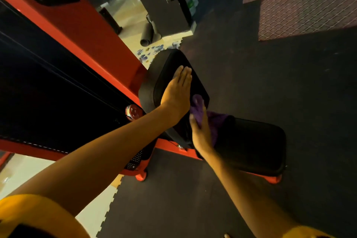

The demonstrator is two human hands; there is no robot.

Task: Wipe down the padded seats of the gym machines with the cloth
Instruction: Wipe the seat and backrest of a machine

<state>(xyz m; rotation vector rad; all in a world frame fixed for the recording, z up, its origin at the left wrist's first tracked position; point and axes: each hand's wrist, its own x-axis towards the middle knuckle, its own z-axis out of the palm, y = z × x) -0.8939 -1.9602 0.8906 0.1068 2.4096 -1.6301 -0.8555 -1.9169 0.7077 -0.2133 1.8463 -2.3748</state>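
A black padded back pad (170, 67) stands upright on a red gym machine, with a black padded seat (253, 145) below it to the right. My left hand (176, 91) lies flat on the back pad, fingers straight. My right hand (200, 131) presses a purple cloth (199, 110) against the lower edge of the back pad, where it meets the seat. Part of the cloth drapes onto the seat's near end. The fingers of my right hand are partly wrapped in the cloth.
The machine's red frame (81, 31) and dark weight-stack cover (48, 87) fill the left side. Red feet (142, 176) stand on dark rubber floor tiles (270, 83). Reddish patterned mats (309, 6) lie at the far right. A rolled mat (147, 35) lies on pale floor behind.
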